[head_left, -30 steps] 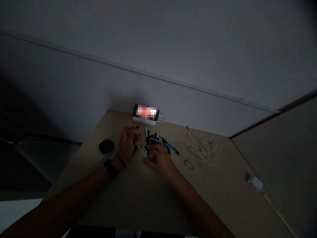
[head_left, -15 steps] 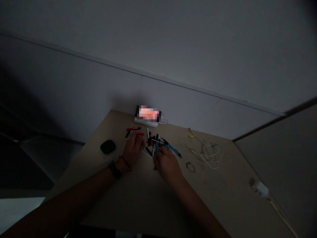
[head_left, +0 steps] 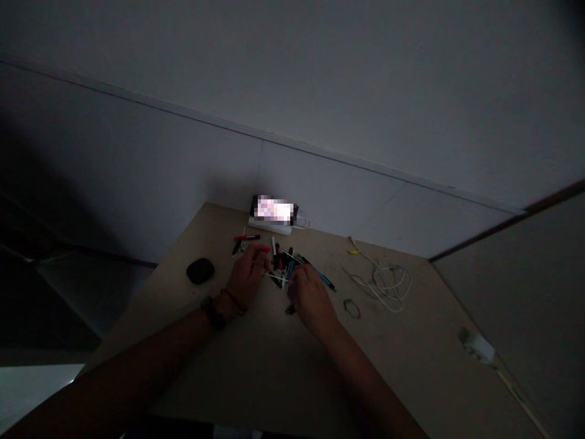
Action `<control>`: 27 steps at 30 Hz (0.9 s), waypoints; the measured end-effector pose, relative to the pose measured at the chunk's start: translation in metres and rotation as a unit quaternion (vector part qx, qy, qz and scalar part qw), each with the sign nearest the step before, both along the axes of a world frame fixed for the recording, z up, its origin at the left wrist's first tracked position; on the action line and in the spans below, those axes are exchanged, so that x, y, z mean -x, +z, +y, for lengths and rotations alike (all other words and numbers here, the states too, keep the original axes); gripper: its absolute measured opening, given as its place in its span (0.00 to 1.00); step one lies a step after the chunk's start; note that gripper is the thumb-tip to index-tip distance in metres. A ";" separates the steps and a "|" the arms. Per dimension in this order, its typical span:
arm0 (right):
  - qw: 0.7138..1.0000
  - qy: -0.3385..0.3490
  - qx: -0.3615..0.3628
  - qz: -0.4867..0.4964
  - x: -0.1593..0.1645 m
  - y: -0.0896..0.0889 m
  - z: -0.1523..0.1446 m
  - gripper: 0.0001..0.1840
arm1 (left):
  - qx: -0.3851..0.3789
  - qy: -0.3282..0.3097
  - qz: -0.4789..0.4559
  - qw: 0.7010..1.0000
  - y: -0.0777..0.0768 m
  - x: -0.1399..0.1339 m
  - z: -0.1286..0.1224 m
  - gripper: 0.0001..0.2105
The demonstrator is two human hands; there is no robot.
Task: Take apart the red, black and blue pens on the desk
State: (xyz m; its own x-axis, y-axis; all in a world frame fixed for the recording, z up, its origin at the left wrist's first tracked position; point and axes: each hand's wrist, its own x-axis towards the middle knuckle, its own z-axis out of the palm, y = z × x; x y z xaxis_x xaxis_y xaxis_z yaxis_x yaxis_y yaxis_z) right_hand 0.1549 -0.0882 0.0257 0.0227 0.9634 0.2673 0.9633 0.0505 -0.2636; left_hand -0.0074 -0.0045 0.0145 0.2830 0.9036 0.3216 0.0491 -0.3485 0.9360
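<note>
My left hand (head_left: 249, 271) is closed, its fingers curled round a slim thing whose red end (head_left: 267, 249) shows at the fingertips; the rest of it is hidden. From the pinched fingers of my right hand (head_left: 313, 299) a thin white stick (head_left: 276, 277) points left toward my left hand. Between and beyond both hands lies a loose pile of pens and markers (head_left: 275, 249), black, white, red and blue. A blue pen (head_left: 323, 278) lies by my right knuckles. Below that hand is a small dark piece (head_left: 289, 310), partly covered.
A lit phone (head_left: 275, 210) leans on a white stand (head_left: 269, 226) by the wall. Left of the pile are a red-and-black marker (head_left: 247, 237) and a rounded black case (head_left: 200, 271). Coiled white cable (head_left: 388, 283), a small ring-shaped loop (head_left: 351, 308) and a white plug (head_left: 478, 346) lie rightward.
The white stick, lower and slanting before, is now raised and more level in my right hand, which has moved slightly right. More of the small dark piece shows. My left hand has barely shifted.
</note>
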 end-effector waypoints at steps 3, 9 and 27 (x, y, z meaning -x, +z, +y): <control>0.999 0.004 -0.026 0.038 -0.003 0.000 0.001 0.09 | -0.010 0.003 0.006 1.000 0.001 0.000 0.000 0.10; 0.996 0.015 -0.036 0.074 -0.006 -0.002 0.003 0.08 | 0.028 -0.039 -0.026 0.999 -0.001 -0.001 0.000 0.11; 0.990 0.047 -0.035 0.131 -0.013 -0.003 0.005 0.06 | 0.098 -0.090 -0.117 0.984 -0.001 -0.001 -0.001 0.14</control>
State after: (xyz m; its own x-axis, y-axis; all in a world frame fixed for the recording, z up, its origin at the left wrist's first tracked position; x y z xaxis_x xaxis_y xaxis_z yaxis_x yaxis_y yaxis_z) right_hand 0.1681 -0.0837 0.0231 0.0103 0.9440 0.3298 0.8526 0.1641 -0.4962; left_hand -0.0060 -0.0058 0.0139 0.3830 0.8969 0.2212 -0.2222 -0.1430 0.9645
